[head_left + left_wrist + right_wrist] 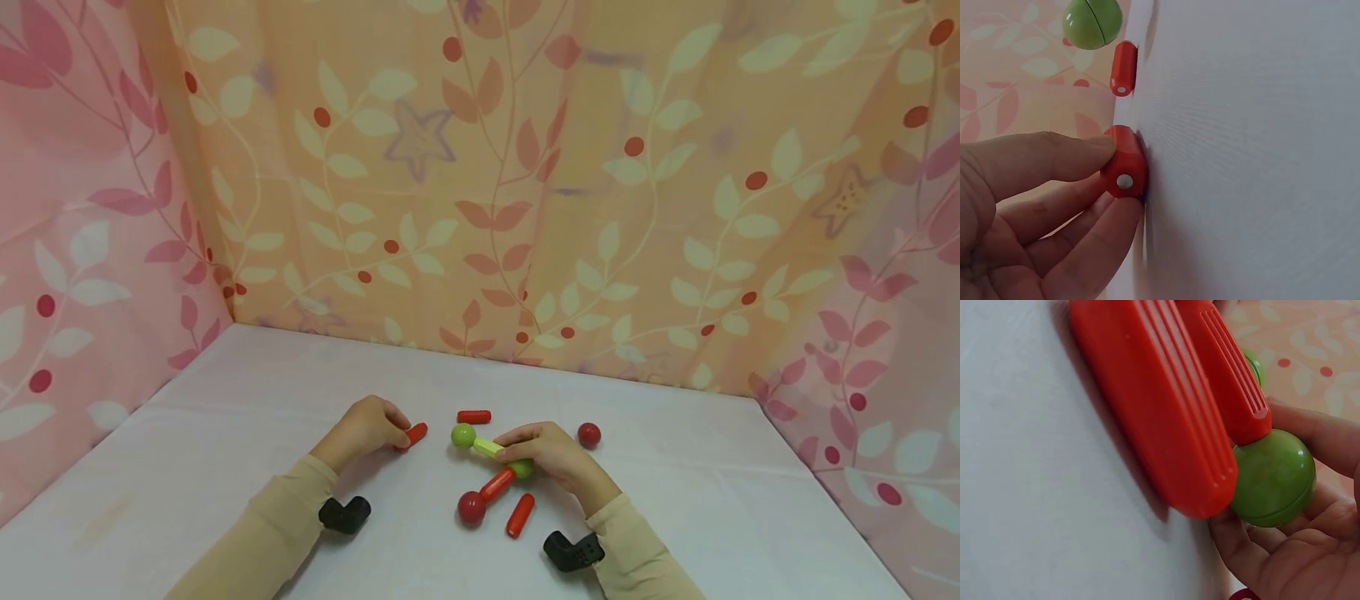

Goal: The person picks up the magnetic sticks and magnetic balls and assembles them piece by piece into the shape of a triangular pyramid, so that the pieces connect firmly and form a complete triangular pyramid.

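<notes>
My left hand (367, 432) pinches a red magnetic building stick (416, 434) low over the white table. In the left wrist view, a round metal disc shows on the near end of that pinched stick (1127, 164). With curled fingers my right hand (551, 454) holds a joined ball-and-stick piece. It has a green ball (463, 435), a yellow-green stick (488, 448), and a second green ball (1275, 478) at the fingers. From this second ball a red stick (497, 485) runs to a red ball (472, 508). My palm partly covers the second green ball in the head view.
A loose red stick (520, 515) lies below the right hand, and another red stick (474, 417) lies behind the joined piece. A single red ball (589, 435) sits to the right. Patterned cloth (480, 208) walls the white table (300, 367) at back and sides.
</notes>
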`<move>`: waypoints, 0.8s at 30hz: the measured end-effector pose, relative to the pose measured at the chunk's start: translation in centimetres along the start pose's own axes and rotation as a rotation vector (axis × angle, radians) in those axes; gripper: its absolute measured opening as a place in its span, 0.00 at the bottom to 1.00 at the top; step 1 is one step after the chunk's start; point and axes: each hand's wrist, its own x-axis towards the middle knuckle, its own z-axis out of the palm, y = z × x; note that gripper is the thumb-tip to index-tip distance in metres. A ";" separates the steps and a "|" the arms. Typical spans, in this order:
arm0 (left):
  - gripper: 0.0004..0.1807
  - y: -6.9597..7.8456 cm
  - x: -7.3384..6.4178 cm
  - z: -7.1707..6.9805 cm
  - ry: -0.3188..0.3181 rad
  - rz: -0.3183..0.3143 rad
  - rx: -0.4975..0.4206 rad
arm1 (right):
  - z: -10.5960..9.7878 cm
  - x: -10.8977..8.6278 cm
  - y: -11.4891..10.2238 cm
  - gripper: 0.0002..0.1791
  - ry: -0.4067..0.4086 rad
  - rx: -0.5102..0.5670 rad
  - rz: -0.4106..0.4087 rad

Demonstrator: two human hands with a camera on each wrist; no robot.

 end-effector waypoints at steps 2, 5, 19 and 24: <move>0.11 0.1 -0.2 0.1 -0.018 -0.004 -0.003 | 0.0 0.0 0.0 0.15 0.006 0.005 0.007; 0.12 0.2 -0.3 0.2 -0.027 -0.007 -0.016 | 0.1 -0.1 0.0 0.15 0.016 0.011 0.012; 0.10 0.9 -0.9 0.6 -0.050 0.005 0.020 | 0.0 -0.2 0.0 0.14 0.065 0.045 0.039; 0.10 0.8 -0.8 0.8 -0.064 0.017 0.027 | 0.0 -0.2 0.0 0.14 0.071 0.057 0.040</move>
